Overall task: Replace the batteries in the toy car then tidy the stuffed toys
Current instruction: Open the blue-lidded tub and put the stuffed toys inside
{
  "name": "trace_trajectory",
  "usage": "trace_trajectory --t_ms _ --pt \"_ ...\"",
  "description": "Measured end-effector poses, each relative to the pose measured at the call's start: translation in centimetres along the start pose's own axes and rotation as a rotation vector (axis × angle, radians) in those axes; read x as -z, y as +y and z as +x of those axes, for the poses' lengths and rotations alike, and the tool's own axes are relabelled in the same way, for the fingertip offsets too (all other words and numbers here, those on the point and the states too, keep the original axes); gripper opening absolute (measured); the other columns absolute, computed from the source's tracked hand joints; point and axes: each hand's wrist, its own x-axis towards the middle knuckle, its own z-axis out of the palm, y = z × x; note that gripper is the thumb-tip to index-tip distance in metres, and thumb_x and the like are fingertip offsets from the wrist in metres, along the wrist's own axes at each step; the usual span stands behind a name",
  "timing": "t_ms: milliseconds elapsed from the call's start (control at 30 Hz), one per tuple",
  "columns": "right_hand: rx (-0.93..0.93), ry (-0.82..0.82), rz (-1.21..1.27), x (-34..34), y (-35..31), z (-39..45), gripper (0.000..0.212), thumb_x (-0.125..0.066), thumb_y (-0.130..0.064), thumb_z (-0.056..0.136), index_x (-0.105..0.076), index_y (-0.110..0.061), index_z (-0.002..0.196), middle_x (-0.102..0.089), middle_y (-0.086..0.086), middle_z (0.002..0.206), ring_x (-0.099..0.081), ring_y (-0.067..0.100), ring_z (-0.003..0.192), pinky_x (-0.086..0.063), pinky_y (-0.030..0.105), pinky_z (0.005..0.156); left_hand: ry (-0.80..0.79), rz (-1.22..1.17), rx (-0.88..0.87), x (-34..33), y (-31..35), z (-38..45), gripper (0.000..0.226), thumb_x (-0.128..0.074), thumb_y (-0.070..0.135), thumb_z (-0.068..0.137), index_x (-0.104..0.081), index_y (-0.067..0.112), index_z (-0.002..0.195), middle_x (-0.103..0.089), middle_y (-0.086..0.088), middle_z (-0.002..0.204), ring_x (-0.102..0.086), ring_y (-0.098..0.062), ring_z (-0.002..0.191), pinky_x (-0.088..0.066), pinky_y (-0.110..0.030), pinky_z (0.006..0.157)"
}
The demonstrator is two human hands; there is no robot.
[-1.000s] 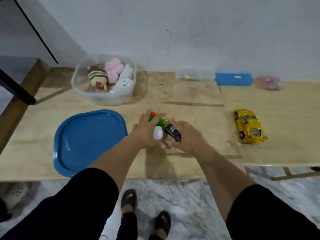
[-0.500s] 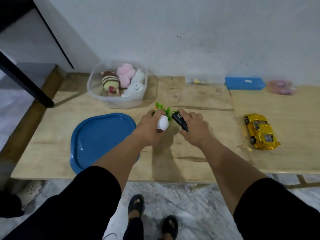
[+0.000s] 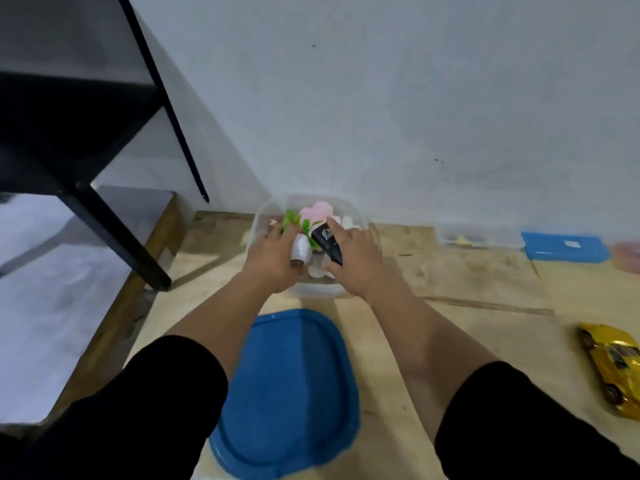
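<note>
Both hands over the tub: left hand gripping the radish toy, right hand clutching a black toy.

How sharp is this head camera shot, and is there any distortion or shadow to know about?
Head view: soft and smeared overall, most around the hands, left and right, over the tub; wide-angle bending curves the black frame and stretches the yellow car at the edge; lighting dim and even, arm shadows faint on the table.
</note>
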Motion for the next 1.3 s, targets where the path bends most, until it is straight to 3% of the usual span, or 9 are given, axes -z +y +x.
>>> trace_trajectory --t_ms 200,400,500,600,733,900,1067,1200,1300 --pt "-0.059 -0.113 0.02 -2.8 -0.9 2.9 0.081 -0.058 -0.042 0.087 -0.009 -0.024 0.149 -0.038 0.016 0.136 -0.033 0.033 0.124 -0.034 0.043 0.1 -0.199 0.082 -0.088 -1.8 -2.8 2.7 0.074 -0.064 0.059 0.075 -0.032 0.035 0.138 -0.028 -0.008 0.15 -0.017 -0.032 0.139 -0.021 -0.045 0.11" --pt "-0.064 -0.124 -0.04 -3.4 -0.5 2.9 0.074 -0.051 -0.044 0.089 -0.01 -0.027 0.149 -0.039 0.01 0.14 -0.03 0.029 0.129 -0.029 0.048 0.104 -0.324 0.07 -0.192 -2.2 -4.6 3.3 0.062 -0.044 0.071 0.082 -0.033 0.044 0.138 -0.005 -0.007 0.159 0.016 -0.032 0.144 -0.004 -0.054 0.115" --pt "-0.057 -0.115 0.003 -3.0 -0.5 2.8 0.07 -0.047 -0.044 0.091 -0.01 -0.029 0.149 -0.038 0.008 0.142 -0.031 0.027 0.131 -0.028 0.046 0.106 -0.268 -0.007 -0.222 -2.4 -5.2 2.9 0.063 -0.044 0.073 0.08 -0.034 0.049 0.137 -0.003 -0.01 0.159 0.02 -0.031 0.143 -0.001 -0.051 0.118" --pt "-0.028 -0.066 0.017 -2.4 -0.4 1.7 0.067 -0.045 -0.044 0.092 -0.011 -0.029 0.149 -0.031 0.005 0.148 -0.029 0.025 0.135 -0.03 0.044 0.109 -0.217 -0.022 -0.226 -2.1 -4.9 2.1 0.083 -0.033 0.085 0.067 -0.023 0.049 0.142 -0.007 -0.008 0.159 0.016 -0.03 0.145 -0.005 -0.054 0.117" --pt "0.023 0.043 0.045 -2.0 -0.4 -1.0 0.066 -0.047 -0.044 0.091 -0.016 -0.03 0.148 -0.027 0.001 0.15 -0.024 0.021 0.138 -0.029 0.044 0.11 -0.103 -0.08 -0.183 -1.5 -3.9 -0.1 0.079 -0.05 0.07 0.079 -0.016 0.044 0.146 -0.011 -0.003 0.158 0.009 -0.025 0.146 -0.01 -0.056 0.115" --pt "0.075 0.154 -0.006 -2.2 -0.6 -6.4 0.06 -0.048 -0.04 0.091 -0.026 -0.028 0.146 -0.033 0.001 0.145 -0.033 0.021 0.132 -0.03 0.036 0.105 -0.071 -0.136 -0.006 -2.1 -3.4 -5.9 0.077 -0.051 0.062 0.084 -0.011 0.043 0.147 -0.01 -0.003 0.158 -0.001 -0.026 0.145 -0.015 -0.059 0.113" --pt "0.039 0.021 -0.026 -5.8 -0.4 -12.1 0.055 -0.045 -0.04 0.093 -0.029 -0.025 0.144 -0.039 0.007 0.135 -0.04 0.026 0.123 -0.035 0.037 0.097 -0.035 -0.09 0.272 -5.7 -3.2 -13.6 0.073 -0.044 0.063 0.087 -0.007 0.043 0.147 0.008 -0.009 0.158 0.006 -0.029 0.145 -0.015 -0.062 0.109" --pt "-0.059 -0.195 -0.084 -9.0 0.0 -15.2 0.062 -0.035 -0.05 0.095 -0.014 -0.028 0.149 -0.026 0.013 0.148 -0.028 0.03 0.135 -0.026 0.041 0.109 -0.121 -0.117 0.532 -8.4 -2.6 -18.4 0.076 -0.038 0.065 0.088 0.002 0.039 0.148 0.017 -0.018 0.155 0.008 -0.036 0.144 -0.017 -0.059 0.11" --pt "-0.109 -0.286 -0.107 -10.4 0.0 -16.8 0.066 -0.03 -0.057 0.093 -0.007 -0.03 0.149 -0.019 0.012 0.153 -0.018 0.031 0.14 -0.019 0.044 0.115 -0.137 -0.157 0.585 -9.5 -2.2 -20.6 0.078 -0.037 0.065 0.088 0.0 0.034 0.15 0.01 -0.022 0.155 -0.004 -0.039 0.143 -0.021 -0.052 0.11"
